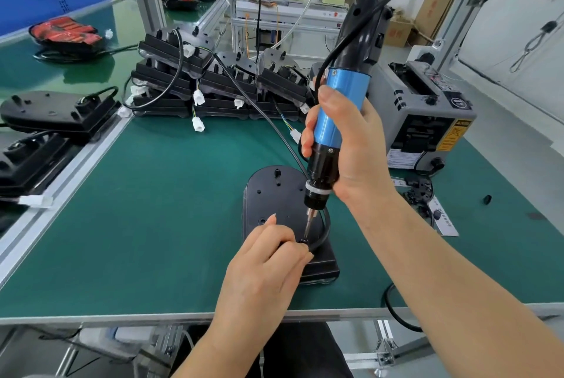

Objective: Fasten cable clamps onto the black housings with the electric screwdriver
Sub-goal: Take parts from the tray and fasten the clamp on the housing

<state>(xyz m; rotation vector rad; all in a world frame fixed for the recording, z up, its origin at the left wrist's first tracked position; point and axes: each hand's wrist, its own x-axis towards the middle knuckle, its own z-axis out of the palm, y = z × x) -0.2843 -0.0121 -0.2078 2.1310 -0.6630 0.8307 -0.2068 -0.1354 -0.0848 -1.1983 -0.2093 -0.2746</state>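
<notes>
While the right hand (345,145) wraps its fingers and thumb round the blue barrel of the electric screwdriver (343,97), holding it nearly upright with a slight lean, the bit (309,225) points down onto the near right part of a black housing (271,191). The left hand (262,264) rests on that housing with its fingers curled, the fingertips pinching a small black piece just beside the bit's tip; it is probably the cable clamp (303,240), though it is too small and shadowed to be sure. A black cable (326,229) loops round the right of the bit and runs off toward the far side. The housing lies flat on the green mat (152,209), near the table's front edge. Along the far edge sit stacked housings (213,81) with white connectors (198,97) dangling from them. To the right stands a grey tape dispenser (424,115). More housings (58,109) lie on the left, past an aluminium rail (76,170).
</notes>
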